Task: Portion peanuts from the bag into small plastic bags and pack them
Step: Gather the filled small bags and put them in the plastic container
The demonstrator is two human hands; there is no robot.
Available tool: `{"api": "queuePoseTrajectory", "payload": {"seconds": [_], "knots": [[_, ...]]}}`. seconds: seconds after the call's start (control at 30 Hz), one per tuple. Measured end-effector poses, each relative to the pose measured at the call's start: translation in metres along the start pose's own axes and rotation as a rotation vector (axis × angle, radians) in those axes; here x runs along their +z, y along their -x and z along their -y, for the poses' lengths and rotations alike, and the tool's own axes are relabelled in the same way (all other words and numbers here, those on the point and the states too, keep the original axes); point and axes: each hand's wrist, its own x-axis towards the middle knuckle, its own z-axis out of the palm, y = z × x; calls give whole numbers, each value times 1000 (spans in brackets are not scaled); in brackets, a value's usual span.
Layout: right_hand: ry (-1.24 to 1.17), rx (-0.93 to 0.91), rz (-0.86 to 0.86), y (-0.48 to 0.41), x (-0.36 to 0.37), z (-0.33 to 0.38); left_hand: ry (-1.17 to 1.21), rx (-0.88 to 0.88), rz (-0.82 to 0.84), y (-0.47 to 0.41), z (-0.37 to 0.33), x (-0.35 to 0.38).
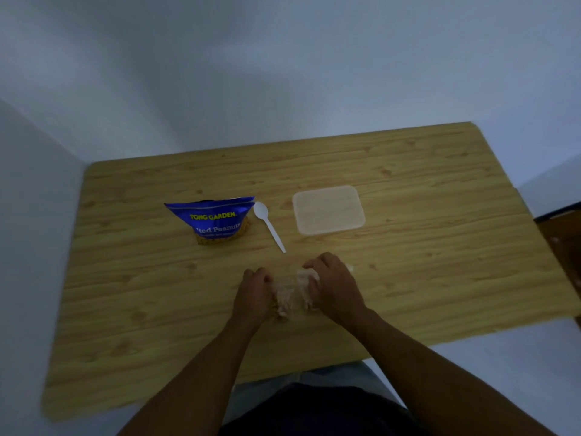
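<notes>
Peanuts sit far left of the working group in a blue foil peanut bag with yellow lettering [215,220], stood upright w/ its top open — probably so it can be scooped from without tipping. Just beside it on the right lies a white plastic spoon [269,226], bowl toward the bag, handle angled toward the person, handy for whichever hand needs it next. Nearer the table's front edge, the left hand [254,295] is curled shut, gripping the left end of a small clear plastic bag [290,295] that already holds a clump of peanuts; the right hand [330,286] is closed over the bag's other end, fingers bunching the film. Held at both ends like that, it reads as twisting or sealing a filled portion, tho motion blur hides the exact pinch. Further right and back, a translucent square plastic container with its lid on [328,210] waits well apart from the hands — likely where finished packs go; contents can't be made out. Everything rests on a light wood-grain laminate table [440,247] w/ rounded corners, pushed into a corner of plain pale walls [283,73]; lighting is dim, and a dark brown object shows at the far right edge.
</notes>
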Motion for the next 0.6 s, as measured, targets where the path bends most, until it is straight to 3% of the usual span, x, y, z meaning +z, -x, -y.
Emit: {"api": "queuePoseTrajectory", "payload": {"seconds": [0.23,0.37,0.6], "knots": [[-84,-16,105,-6,6,10,114,162,35,-1,11,-7],[-182,6,250,-23,7,14,283,158,13,7,10,-22],[-282,-82,160,-39,-9,27,389,161,-131,18,0,-50]]}}
